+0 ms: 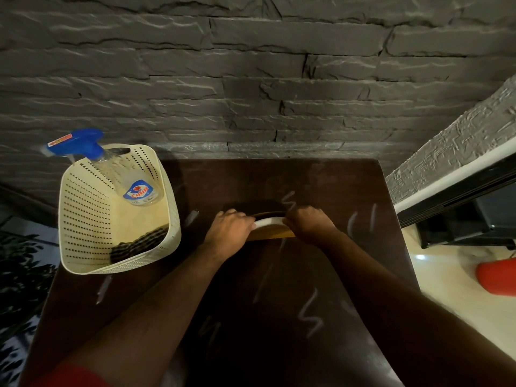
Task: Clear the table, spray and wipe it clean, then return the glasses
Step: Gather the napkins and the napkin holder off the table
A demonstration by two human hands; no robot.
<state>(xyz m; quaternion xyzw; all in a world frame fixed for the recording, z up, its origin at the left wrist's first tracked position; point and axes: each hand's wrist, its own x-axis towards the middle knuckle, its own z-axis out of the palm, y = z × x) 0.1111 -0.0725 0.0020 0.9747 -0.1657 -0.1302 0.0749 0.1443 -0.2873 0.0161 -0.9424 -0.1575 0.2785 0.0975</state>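
Near the middle of the dark table (pixel 321 275), toward its far edge, both hands grasp a white-rimmed object (pixel 269 221) with a wooden-looking part beneath it; whether it is a tray or a glass holder is unclear. The left hand (pixel 230 229) curls round its left end and the right hand (pixel 310 223) round its right end. Chalky marks (pixel 308 314) streak the tabletop. A cream perforated basket (pixel 83 219) sits at the left edge, slightly overhanging, holding a Colin spray bottle (pixel 122 177) and a dark cloth-like bundle (pixel 139 243). Swinging the load leftward could likely nudge the basket off; the right and near sides offer open room.
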